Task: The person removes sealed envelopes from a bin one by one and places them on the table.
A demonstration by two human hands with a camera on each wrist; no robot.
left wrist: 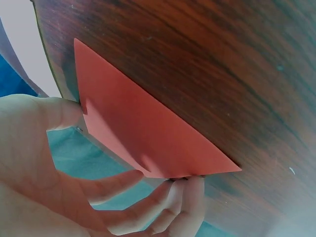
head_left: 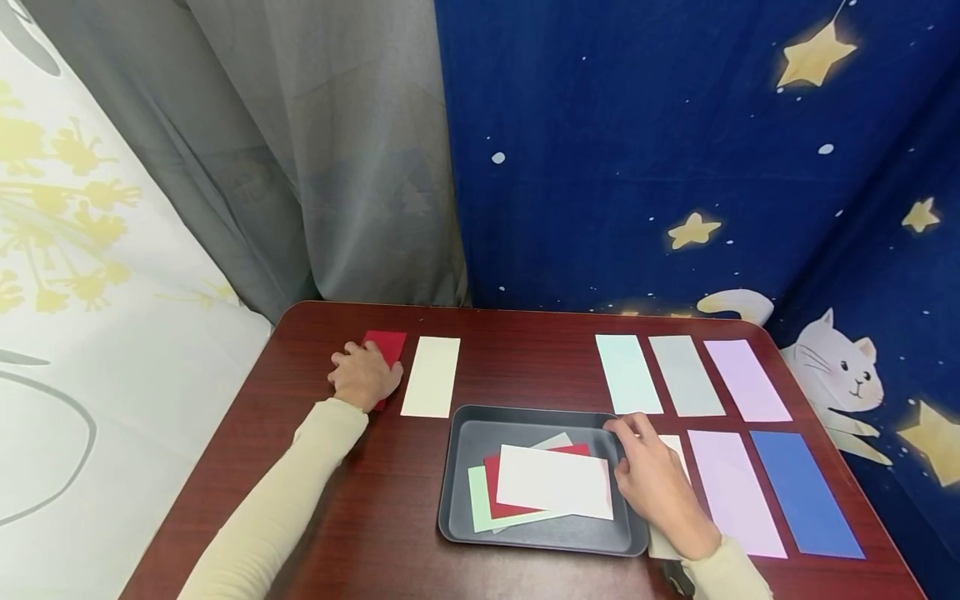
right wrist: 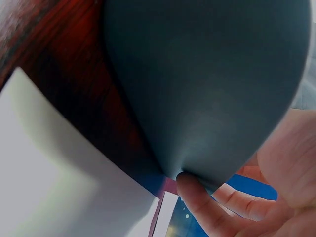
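My left hand (head_left: 363,377) spans a red card (head_left: 390,343) on the left of the table. In the left wrist view, the thumb touches one edge of that card (left wrist: 133,123) and the fingertips (left wrist: 193,183) hold the opposite side. The dark grey tray (head_left: 540,419) sits at the front middle, with a white card (head_left: 555,482) lying over red, pale green and grey cards. My right hand (head_left: 651,475) pinches the tray's far right corner; the right wrist view has the thumb against the tray wall (right wrist: 207,98).
A cream card (head_left: 431,377) lies right of the left hand. To the right are mint (head_left: 628,375), grey (head_left: 686,375), lilac (head_left: 747,379), second lilac (head_left: 737,492) and blue (head_left: 806,493) cards. One pale card (head_left: 675,446) is partly behind the right hand. Curtains (head_left: 570,167) hang behind the table.
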